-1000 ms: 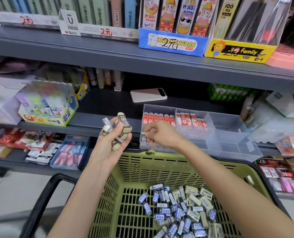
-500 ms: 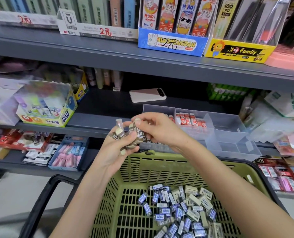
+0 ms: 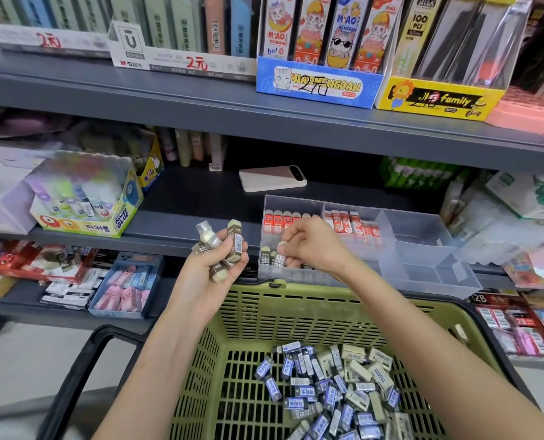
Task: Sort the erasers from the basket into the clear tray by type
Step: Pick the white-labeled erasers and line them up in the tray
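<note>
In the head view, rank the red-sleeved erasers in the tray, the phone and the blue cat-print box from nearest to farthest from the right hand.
1. Red-sleeved erasers, in the clear tray, just behind the right hand.
2. Phone, flat on the shelf behind the tray.
3. Blue cat-print box, up on the shelf above.

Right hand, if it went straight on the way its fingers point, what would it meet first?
Probably the brown-sleeved erasers standing in the clear tray's near-left compartment. The right hand points down-left at them, seemingly pinching one more eraser. Depth is unclear.
</note>
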Tool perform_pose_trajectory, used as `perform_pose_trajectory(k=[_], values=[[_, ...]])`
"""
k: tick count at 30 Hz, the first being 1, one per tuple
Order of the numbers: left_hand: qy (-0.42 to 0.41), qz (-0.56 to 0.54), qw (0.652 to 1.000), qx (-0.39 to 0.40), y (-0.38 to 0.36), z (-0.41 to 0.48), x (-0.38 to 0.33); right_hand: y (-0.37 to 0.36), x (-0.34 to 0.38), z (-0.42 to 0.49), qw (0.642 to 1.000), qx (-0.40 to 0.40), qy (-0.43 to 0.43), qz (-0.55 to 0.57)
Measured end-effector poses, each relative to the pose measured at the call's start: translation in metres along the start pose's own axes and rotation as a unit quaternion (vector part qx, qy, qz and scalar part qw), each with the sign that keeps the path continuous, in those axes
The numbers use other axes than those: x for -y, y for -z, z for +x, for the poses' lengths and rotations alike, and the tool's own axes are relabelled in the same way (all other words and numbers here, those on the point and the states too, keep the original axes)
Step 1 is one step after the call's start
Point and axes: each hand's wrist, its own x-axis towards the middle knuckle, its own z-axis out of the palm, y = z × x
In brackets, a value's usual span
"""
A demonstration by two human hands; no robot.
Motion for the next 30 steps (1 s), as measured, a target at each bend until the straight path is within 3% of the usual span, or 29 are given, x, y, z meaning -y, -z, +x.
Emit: perform_pose_trajectory(k=[9,11,13,15,21,24,30], values=[[0.000,0.048,0.999,0.016,0.003,0.002,0.003,-0.016,0.000,0.000,0.988,-0.025,0.037,-0.151],[-0.007,0.068,0.998,0.014,0.003,0.001,0.003,-0.015,0.006,-0.005,0.983,-0.073,0.064,-0.159],[-0.018,0.093,0.995,0.024,0.001,-0.001,0.003,-0.013,0.017,-0.012,0.989,-0.110,0.088,-0.043],[-0.033,0.134,0.989,0.044,0.001,-0.002,0.004,-0.011,0.029,-0.019,0.988,-0.079,0.069,0.109],[-0.044,0.193,0.978,0.066,0.001,-0.005,0.010,-0.005,0.037,-0.022,0.987,-0.031,0.051,0.149],[-0.040,0.156,0.986,0.029,-0.001,-0.005,0.009,0.020,0.026,-0.018,0.974,-0.076,0.043,0.207],[-0.018,0.095,0.995,-0.003,-0.002,-0.004,0.006,0.019,-0.002,-0.014,0.997,-0.073,0.009,0.010]])
